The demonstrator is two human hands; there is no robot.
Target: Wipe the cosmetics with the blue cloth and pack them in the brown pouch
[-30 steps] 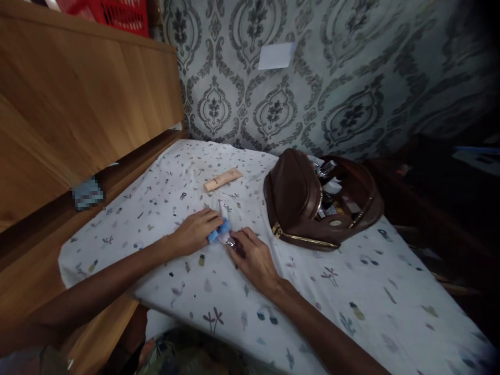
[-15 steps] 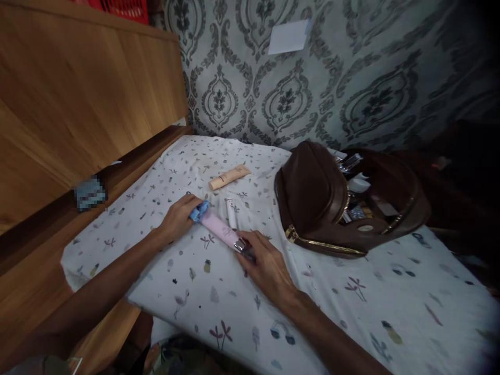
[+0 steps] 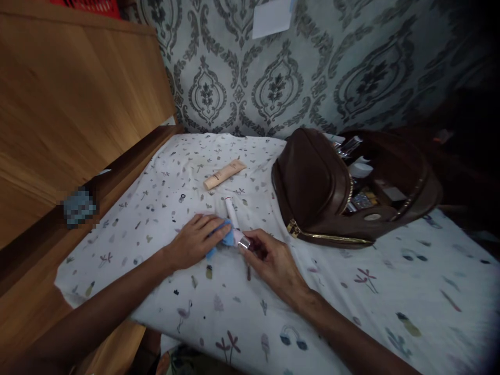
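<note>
My left hand [image 3: 199, 238] is closed round a blue cloth [image 3: 227, 235], which wraps the body of a pale pink tube [image 3: 236, 237]. Most of that tube is hidden under the cloth and fingers. Its silver cap end [image 3: 244, 243] is gripped by my right hand [image 3: 273, 260], thumb and fingers pinched on it. Just beyond my hands lies a slim white tube [image 3: 231, 210]. Farther back, a beige squeeze tube [image 3: 224, 174] rests at a slant on the printed sheet [image 3: 219, 302].
An unzipped brown leather bag [image 3: 312, 182] with cosmetics inside stands to the right. A wooden panel [image 3: 86, 88] rises at the left, with a blurred item [image 3: 79, 207] on its ledge. Patterned wallpaper [image 3: 273, 88] covers the wall behind.
My left hand has slid the blue cloth along the pink tube, from its far left end towards the cap by my right hand. The view has shifted slightly.
</note>
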